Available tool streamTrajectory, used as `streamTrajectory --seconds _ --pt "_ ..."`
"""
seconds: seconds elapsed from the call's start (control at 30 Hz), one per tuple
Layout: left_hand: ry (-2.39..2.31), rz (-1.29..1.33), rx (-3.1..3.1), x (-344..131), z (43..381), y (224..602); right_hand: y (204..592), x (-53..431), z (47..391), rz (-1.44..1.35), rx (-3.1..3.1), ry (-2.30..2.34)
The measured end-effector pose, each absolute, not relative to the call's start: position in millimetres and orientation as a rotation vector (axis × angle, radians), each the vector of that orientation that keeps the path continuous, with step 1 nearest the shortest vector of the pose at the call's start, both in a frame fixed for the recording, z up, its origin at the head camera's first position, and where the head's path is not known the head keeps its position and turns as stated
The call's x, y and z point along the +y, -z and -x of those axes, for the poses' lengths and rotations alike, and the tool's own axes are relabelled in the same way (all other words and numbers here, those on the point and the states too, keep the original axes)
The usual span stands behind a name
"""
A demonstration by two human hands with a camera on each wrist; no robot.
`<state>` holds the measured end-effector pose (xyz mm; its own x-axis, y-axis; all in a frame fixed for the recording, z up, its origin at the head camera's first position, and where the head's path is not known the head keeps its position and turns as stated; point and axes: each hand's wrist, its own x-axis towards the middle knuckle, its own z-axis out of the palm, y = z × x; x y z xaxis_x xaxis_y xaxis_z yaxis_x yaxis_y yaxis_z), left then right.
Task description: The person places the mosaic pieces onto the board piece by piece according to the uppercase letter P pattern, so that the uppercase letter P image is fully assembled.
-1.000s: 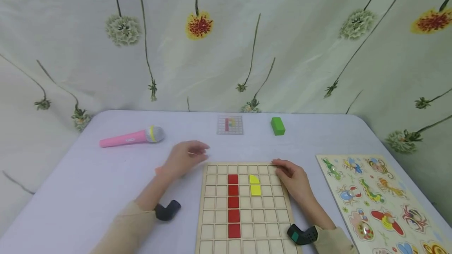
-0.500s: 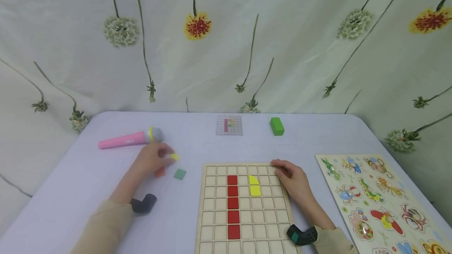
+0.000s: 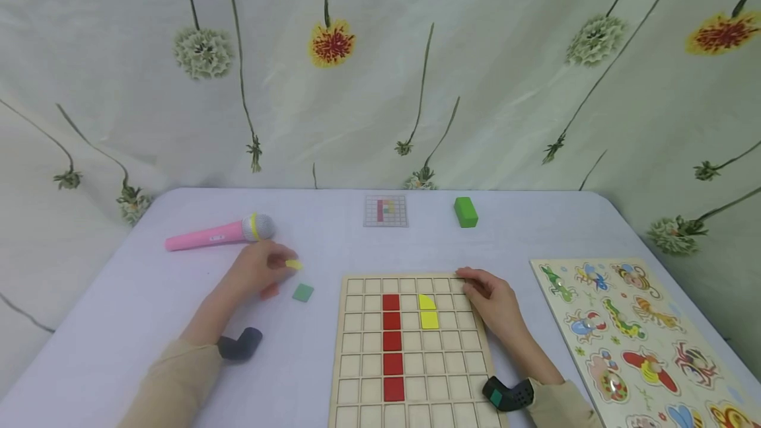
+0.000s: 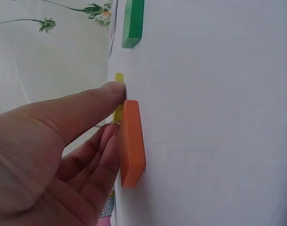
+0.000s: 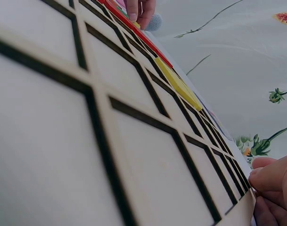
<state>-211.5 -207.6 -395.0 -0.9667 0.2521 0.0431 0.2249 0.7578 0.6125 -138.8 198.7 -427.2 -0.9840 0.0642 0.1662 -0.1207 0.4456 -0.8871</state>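
Observation:
My left hand (image 3: 252,268) pinches a small yellow tile (image 3: 294,264) between thumb and fingers, low over the table. An orange tile (image 4: 133,146) lies right beside those fingers in the left wrist view, partly hidden by the hand in the head view. Just to the right is a green square tile (image 3: 303,292). My right hand (image 3: 493,299) grips the far right corner of a wooden grid board (image 3: 470,342), thumb at its rim. Several red tiles (image 3: 392,341) fill part of one column. A yellow square (image 3: 429,320) and a yellow round-cornered piece (image 3: 426,302) sit in another column.
A pink toy microphone (image 3: 208,237) lies behind the left hand. At the table's back are a small card with a printed grid pattern (image 3: 371,218) and a green block (image 3: 466,212). An insect puzzle board (image 3: 600,309) lies on the right.
My left hand has moved left, away from the grid board, and has taken hold of a yellow tile. The green tile has come into view. The right hand has stayed at the board's corner.

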Motion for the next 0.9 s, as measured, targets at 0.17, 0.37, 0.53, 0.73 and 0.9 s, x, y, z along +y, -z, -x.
streamTrajectory --seconds 0.17,0.37,0.53,0.73,0.9 --pt "-1.000 -0.396 2.895 -207.1 212.1 393.5 427.5 198.7 139.9 -0.039 -2.525 -1.547" --pt "-0.951 -0.404 2.900 -206.0 211.5 393.8 427.0 198.1 139.2 -0.027 -2.531 -1.553" --pt "-0.885 -0.459 2.940 -204.7 212.5 393.5 426.2 197.4 138.1 -0.017 -2.514 -1.577" --pt "-0.886 -0.426 2.942 -204.0 210.3 391.0 426.6 196.7 138.0 -0.015 -2.505 -1.593" --pt "-0.833 -0.400 2.982 -202.6 210.6 389.1 427.3 196.8 138.8 -0.009 -2.510 -1.577"
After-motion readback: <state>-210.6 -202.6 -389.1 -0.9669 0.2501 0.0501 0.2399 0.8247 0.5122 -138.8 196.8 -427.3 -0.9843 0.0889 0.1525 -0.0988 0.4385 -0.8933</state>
